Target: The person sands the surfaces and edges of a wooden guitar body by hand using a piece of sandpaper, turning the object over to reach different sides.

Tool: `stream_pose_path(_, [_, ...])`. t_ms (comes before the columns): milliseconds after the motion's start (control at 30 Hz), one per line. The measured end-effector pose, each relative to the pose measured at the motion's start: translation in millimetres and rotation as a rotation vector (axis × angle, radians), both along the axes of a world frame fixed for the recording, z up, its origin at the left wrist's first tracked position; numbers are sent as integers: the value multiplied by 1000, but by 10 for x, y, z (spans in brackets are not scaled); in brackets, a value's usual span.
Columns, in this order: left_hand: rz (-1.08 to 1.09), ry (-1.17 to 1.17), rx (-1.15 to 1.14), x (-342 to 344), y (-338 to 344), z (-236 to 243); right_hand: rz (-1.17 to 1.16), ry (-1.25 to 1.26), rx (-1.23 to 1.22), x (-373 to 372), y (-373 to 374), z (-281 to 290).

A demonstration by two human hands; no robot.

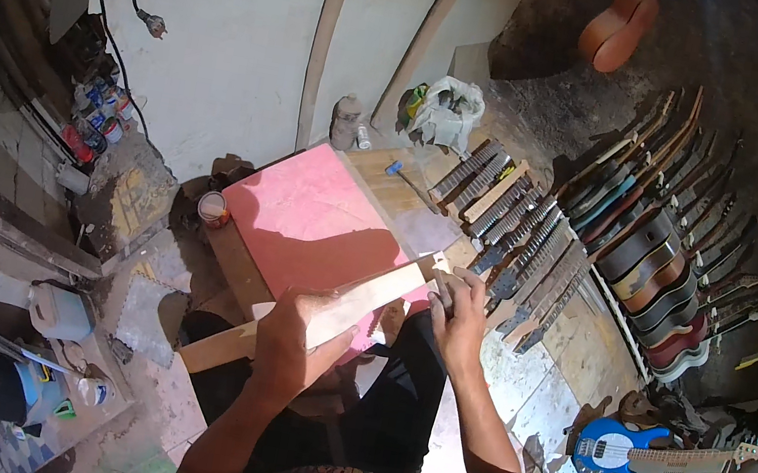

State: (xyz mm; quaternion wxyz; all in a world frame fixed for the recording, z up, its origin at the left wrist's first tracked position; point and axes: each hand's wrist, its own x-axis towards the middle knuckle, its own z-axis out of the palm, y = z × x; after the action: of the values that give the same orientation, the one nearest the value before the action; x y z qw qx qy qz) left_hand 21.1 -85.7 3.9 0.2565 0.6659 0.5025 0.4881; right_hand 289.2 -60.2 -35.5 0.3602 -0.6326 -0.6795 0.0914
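Observation:
A long, pale wooden piece (368,300), shaped like a guitar neck blank, slants across my lap from lower left to upper right. My left hand (292,347) is wrapped round its middle, and its darker lower end (218,347) sticks out beyond my wrist. At the upper end, the bent fingers of my right hand (457,322) close on a small pale piece (441,261); whether it is loose or part of the wood I cannot tell. Below both hands lies a pink board (313,211) on a low table, with my shadow across it.
Right of the board lie a blue-headed hammer (394,169) and several fretted necks (528,242) in rows. Guitars (654,273) stand racked farther right, near a blue electric bass (609,448). An open tin (214,208) stands by the board's left edge. A plug (151,24) hangs at upper left.

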Motion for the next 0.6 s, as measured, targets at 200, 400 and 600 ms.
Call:
stream_pose_path(200, [7, 19, 29, 68, -18, 4, 39, -40, -117, -236, -46, -120])
stream_pose_path(400, [-15, 63, 66, 118, -50, 60, 119, -73, 11, -98, 32, -276])
stream_pose_path(600, [-15, 25, 95, 149, -78, -61, 164, -11, 59, -223, -204, -374])
